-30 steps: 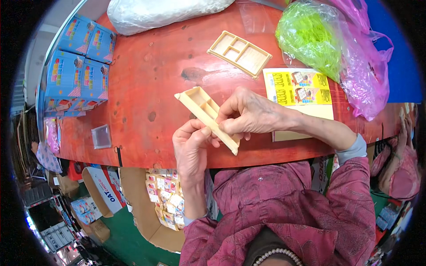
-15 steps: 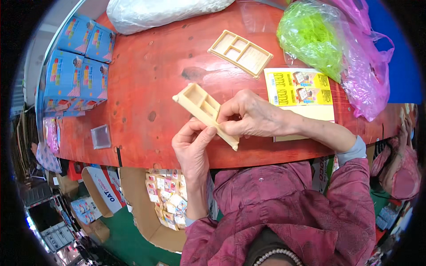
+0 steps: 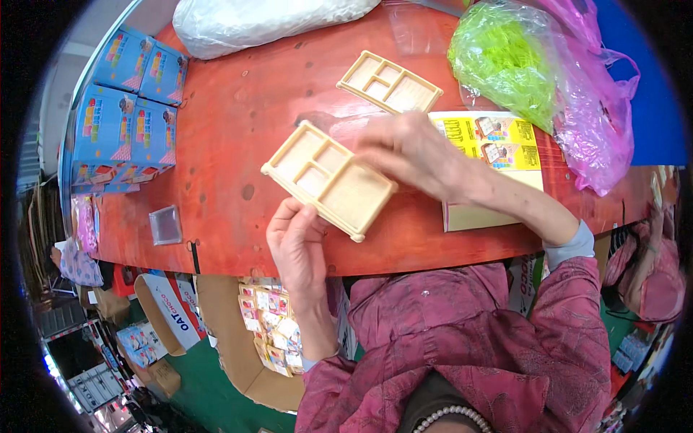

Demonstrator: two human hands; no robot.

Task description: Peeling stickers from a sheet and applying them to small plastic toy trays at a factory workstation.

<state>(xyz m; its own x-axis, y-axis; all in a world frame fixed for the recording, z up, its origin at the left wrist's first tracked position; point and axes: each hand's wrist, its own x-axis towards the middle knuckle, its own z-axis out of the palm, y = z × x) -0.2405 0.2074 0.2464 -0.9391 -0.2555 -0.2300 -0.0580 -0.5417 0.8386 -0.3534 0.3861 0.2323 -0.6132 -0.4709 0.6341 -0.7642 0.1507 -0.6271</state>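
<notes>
My left hand [image 3: 297,238] pinches the near edge of a cream compartment tray [image 3: 354,193] between thumb and fingers. The tray's divided inner side faces up: one large compartment on the right, smaller ones on the left. Close over its right end is my right hand [image 3: 426,157], its fingers smeared by motion; whether they touch the tray or hold anything is unclear. A second tray [image 3: 413,92] of the same shape lies farther back on the red table [image 3: 231,130], partly covered by my right hand. Beneath my right forearm lies a yellow printed sheet [image 3: 498,184].
Blue boxes [image 3: 101,130] stand stacked at the left. Clear and pink plastic bags [image 3: 592,144], one with bright green contents, lie at the right. A white bag [image 3: 267,22] is at the back. A clear square case [image 3: 166,225] sits near the front edge, above an open carton [image 3: 224,339] of small packets.
The tray has tilted from steeply edge-on to showing its compartments. My right hand has come off its near edge and moved up and right. My left hand has shifted slightly left, still gripping.
</notes>
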